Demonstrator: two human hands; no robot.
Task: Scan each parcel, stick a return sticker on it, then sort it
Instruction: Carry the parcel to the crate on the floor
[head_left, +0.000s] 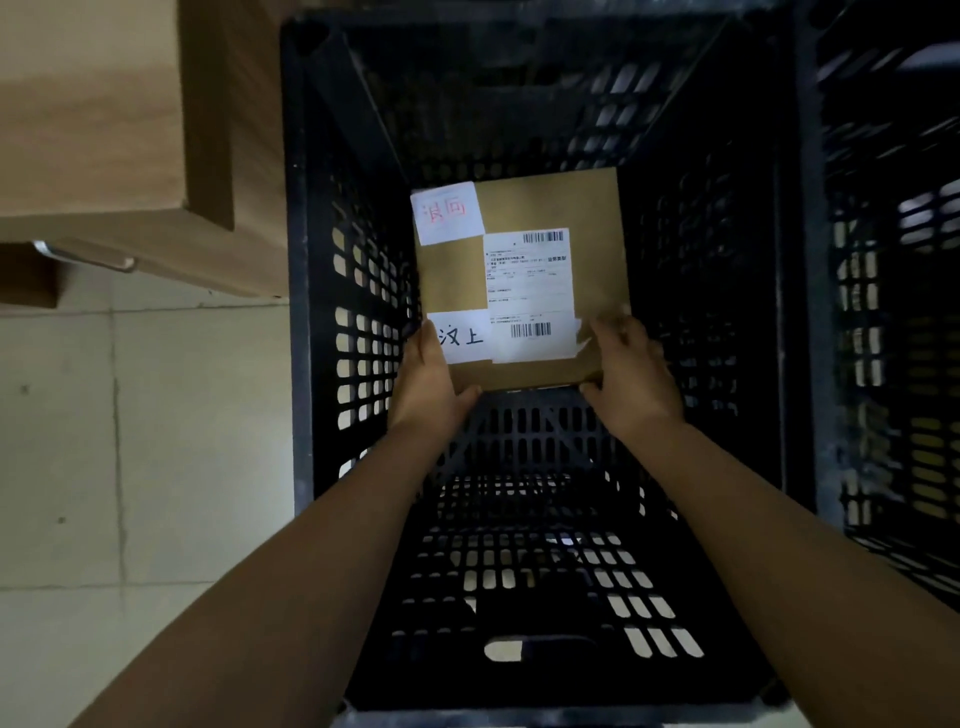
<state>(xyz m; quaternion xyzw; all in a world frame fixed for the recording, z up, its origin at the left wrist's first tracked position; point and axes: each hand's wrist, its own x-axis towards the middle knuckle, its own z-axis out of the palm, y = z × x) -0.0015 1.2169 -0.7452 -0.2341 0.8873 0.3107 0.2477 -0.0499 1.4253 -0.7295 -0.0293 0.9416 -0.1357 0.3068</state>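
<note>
Both hands reach down into a deep black slatted crate (358, 312) in the middle of the frame and grip one brown parcel (545, 208). The left hand (431, 384) clasps its lower left corner and the right hand (628, 374) its lower right corner, thumbs curled along the near edge. The parcel sits low in the crate toward the far wall; whether it touches the bottom I cannot tell.

At its upper left corner is a white return sticker (447, 213) with red characters, so that step looks done. A shipping label (527, 280) with barcodes faces up, though nothing shows whether it was scanned. Sorting seems to be the step in hand, with only the release left for this parcel. No other parcels are in view.
</note>
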